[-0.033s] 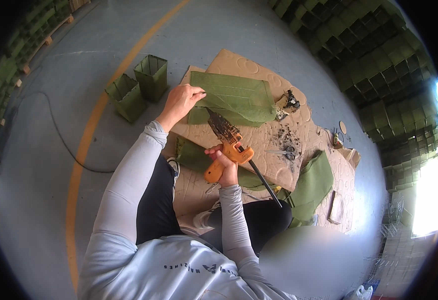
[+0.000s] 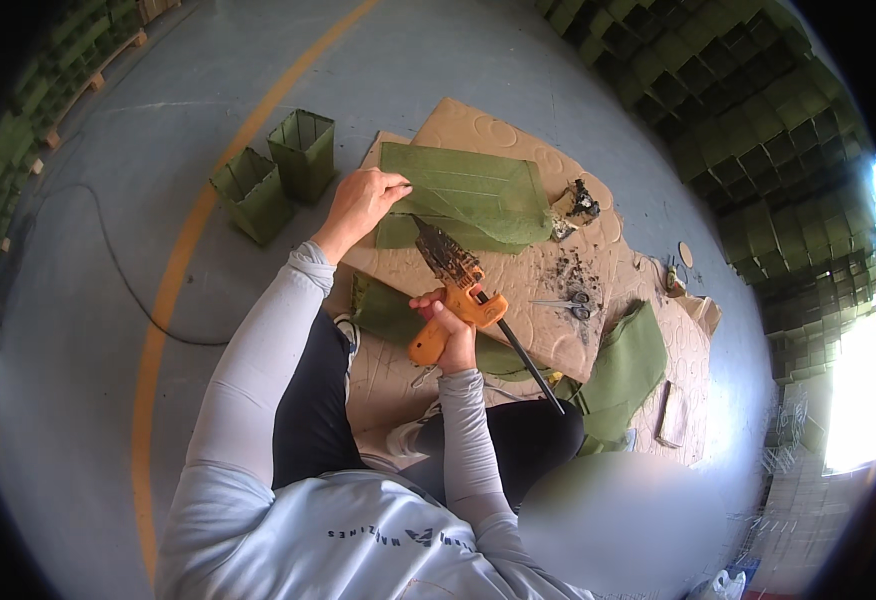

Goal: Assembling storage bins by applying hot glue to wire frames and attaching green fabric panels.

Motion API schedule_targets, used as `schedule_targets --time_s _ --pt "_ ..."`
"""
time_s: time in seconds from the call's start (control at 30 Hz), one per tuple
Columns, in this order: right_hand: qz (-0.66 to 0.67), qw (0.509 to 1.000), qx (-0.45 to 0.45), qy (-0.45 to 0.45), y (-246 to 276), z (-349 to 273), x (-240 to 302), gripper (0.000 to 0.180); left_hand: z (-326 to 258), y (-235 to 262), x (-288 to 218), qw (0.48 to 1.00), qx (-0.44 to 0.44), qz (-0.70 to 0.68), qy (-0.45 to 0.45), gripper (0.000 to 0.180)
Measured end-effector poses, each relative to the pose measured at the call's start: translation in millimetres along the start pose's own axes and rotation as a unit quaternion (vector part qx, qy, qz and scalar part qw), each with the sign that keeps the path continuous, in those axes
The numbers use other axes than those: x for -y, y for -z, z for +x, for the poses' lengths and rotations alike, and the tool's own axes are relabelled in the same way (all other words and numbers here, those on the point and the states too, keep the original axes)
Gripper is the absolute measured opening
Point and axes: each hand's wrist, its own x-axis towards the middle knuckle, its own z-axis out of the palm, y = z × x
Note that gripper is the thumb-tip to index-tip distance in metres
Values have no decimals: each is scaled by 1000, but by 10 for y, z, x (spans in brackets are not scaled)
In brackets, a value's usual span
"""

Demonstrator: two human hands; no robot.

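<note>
My left hand [image 2: 360, 208] is closed, its thumb and fingertips pinching the left edge of a green fabric panel [image 2: 473, 178]. The panel lies on the cardboard, marked with pale lines, its lower edge partly folded over. In my right hand [image 2: 455, 342] is an orange glue gun [image 2: 478, 308], held by its handle. Dark residue coats its front end, and the tip points up and left, close to the panel's lower left part. Whether the tip touches the fabric I cannot tell. A long black glue stick [image 2: 530, 365] sticks out of the gun's back toward my knee.
Cardboard sheets [image 2: 568, 345] cover the floor before me. Scissors [image 2: 573, 305] and a lump of black residue [image 2: 583, 203] lie on them. More green fabric [image 2: 623, 370] is at right. Two green open boxes [image 2: 303, 155] stand at left, near a cable [image 2: 123, 270]. Green stacks [image 2: 758, 140] rise beyond.
</note>
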Motion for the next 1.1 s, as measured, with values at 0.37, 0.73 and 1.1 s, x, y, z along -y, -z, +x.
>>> schedule_targets --time_s 0.37,0.73,1.1 --pt "-32 999 18 -9 -78 -4 -14 15 -30 23 -100 1000 5 16 18 24" --pt "14 1000 -8 2 22 53 -21 15 30 54 -79 999 22 22 38 23" --pt "3 1000 -20 -2 35 -22 3 19 -29 -30 -14 1000 -14 2 -3 25"
